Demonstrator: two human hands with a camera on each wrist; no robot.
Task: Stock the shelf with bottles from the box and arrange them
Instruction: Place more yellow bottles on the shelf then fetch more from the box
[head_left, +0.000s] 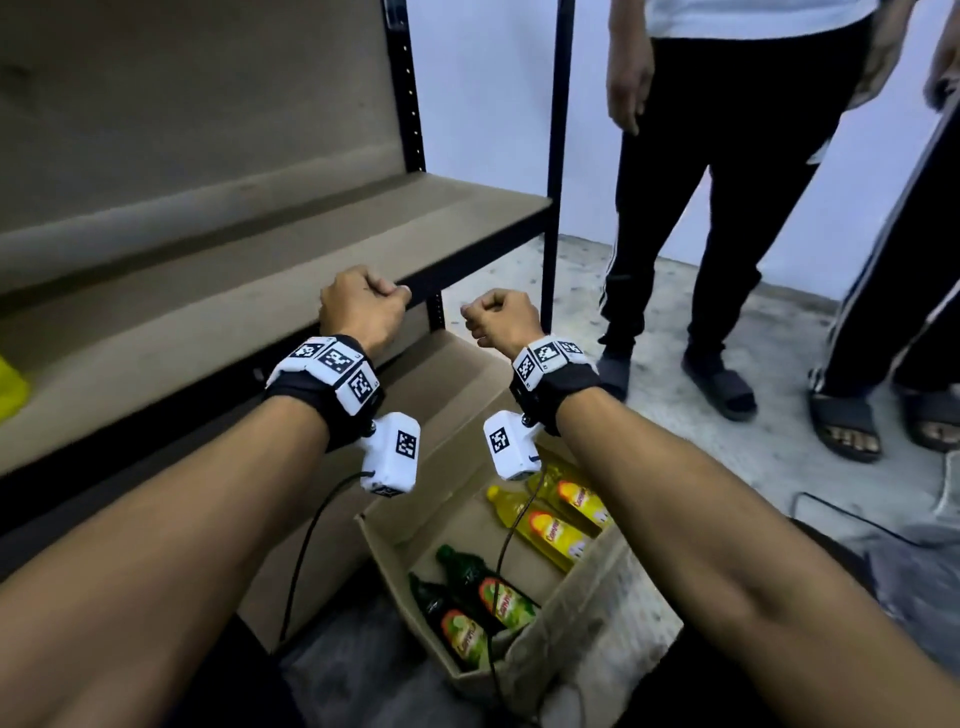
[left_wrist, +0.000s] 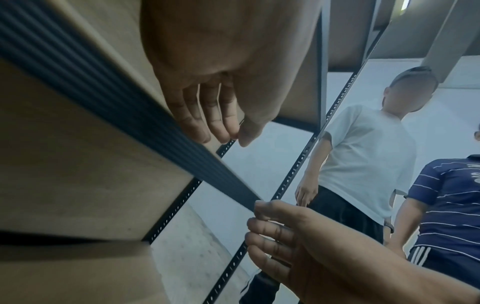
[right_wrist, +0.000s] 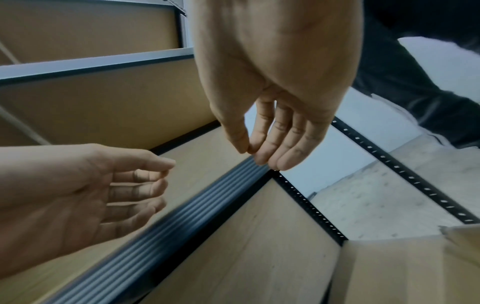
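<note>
An open cardboard box (head_left: 592, 623) stands on the floor below my forearms. Inside lie two yellow bottles (head_left: 553, 530) and two dark green bottles (head_left: 493, 590), all on their sides. My left hand (head_left: 363, 306) hovers at the front edge of the brown shelf board (head_left: 234, 291); its fingers (left_wrist: 215, 117) hang loosely curled and hold nothing. A little to the right, above the box's far flap, my right hand (head_left: 501, 319) is also empty, its fingers (right_wrist: 275, 135) hanging relaxed with the thumb near the fingertips. Both hands are level with the ribbed black shelf edge (right_wrist: 182, 222).
A yellow object (head_left: 10, 387) sits on the shelf at the far left. Black perforated uprights (head_left: 558, 156) frame the rack. Two people (head_left: 701, 208) in sandals stand on the concrete floor to the right. Cables hang from both wrist cameras over the box.
</note>
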